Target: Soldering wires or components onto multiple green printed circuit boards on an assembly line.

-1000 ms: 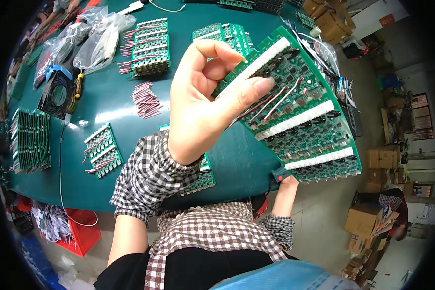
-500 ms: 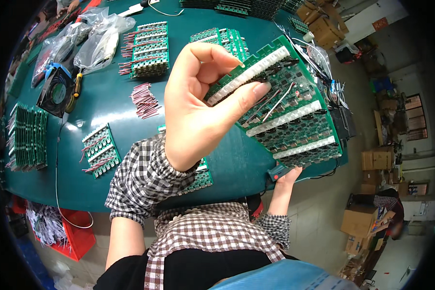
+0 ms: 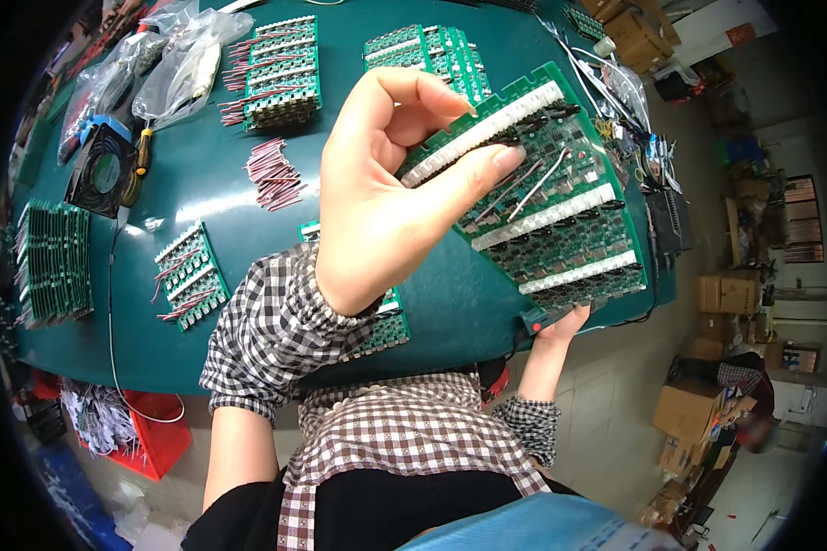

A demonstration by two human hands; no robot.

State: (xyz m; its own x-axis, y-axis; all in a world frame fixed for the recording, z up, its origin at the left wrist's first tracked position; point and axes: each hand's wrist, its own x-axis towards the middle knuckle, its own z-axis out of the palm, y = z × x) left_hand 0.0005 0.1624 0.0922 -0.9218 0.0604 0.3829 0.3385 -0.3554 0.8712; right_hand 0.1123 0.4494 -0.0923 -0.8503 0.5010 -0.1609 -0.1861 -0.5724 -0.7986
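Note:
My left hand (image 3: 386, 197) pinches the upper left edge of a green circuit board panel (image 3: 547, 207) between thumb and fingers, holding it tilted above the table. Rows of white connectors and small black parts line the panel, and a few thin dark and white wires stand out from it near my thumb. Below the panel's lower right corner, my right hand (image 3: 565, 326) is closed on a grey tool with a red dot (image 3: 544, 319); the panel hides part of both. Another green board (image 3: 386, 332) lies partly hidden under my left forearm.
On the green table (image 3: 239, 248) are a small board with wires (image 3: 191, 275), a pile of red-white wires (image 3: 274, 174) and board stacks (image 3: 283, 73) (image 3: 53, 264) (image 3: 432, 57). A black fan (image 3: 101, 170), screwdriver (image 3: 143, 151) and plastic bags (image 3: 193, 64) lie left. Cables run along the right edge.
The panel and my left hand have shifted slightly right, with the panel turned a little. My right hand and the grey tool have moved slightly up and right. Both grips are kept.

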